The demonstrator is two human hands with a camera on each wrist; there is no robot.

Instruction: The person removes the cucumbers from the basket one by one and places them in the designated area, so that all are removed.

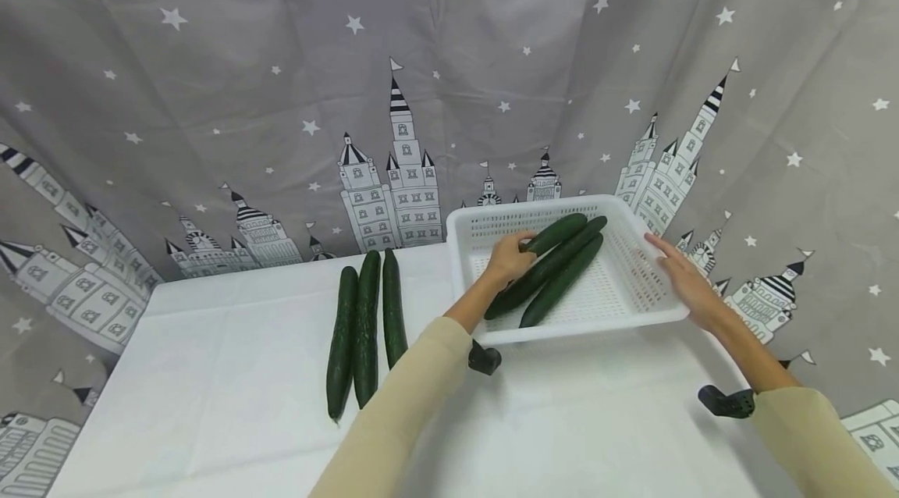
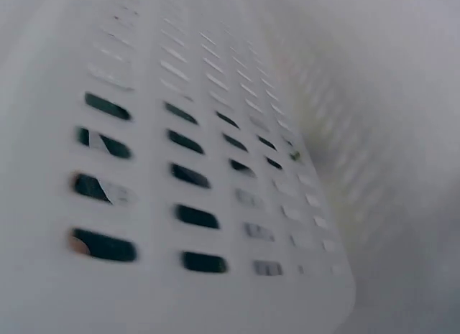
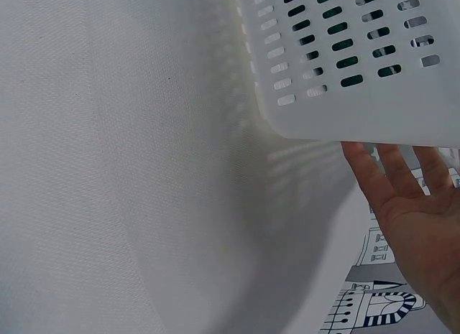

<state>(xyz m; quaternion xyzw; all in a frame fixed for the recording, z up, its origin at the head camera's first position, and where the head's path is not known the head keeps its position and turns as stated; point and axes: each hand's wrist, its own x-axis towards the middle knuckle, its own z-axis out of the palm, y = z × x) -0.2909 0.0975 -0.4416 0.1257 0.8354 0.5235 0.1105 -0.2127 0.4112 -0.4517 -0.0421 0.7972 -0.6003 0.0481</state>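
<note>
A white plastic basket [image 1: 590, 318] with slotted walls stands on the right of the table and holds three long dark green cucumbers. My left hand [image 1: 510, 260] reaches in over the near left side and grips the rearmost cucumber [image 1: 558, 232]; its fingertips are partly hidden. Beside it lie a middle cucumber [image 1: 541, 268] and a front cucumber [image 1: 565, 279], all slanting the same way. Against the basket's right outer side, my right hand [image 1: 688, 283] rests with fingers extended. In the right wrist view, the straight fingers [image 3: 370, 172] of that hand touch the basket wall [image 3: 345, 115].
Three more cucumbers lie lengthwise on the white tablecloth [image 1: 232, 373] left of the basket: a left one [image 1: 342, 342], a middle one [image 1: 367, 326] and a right one [image 1: 393, 311]. A grey curtain [image 1: 281, 92] with stars and castles hangs behind the table.
</note>
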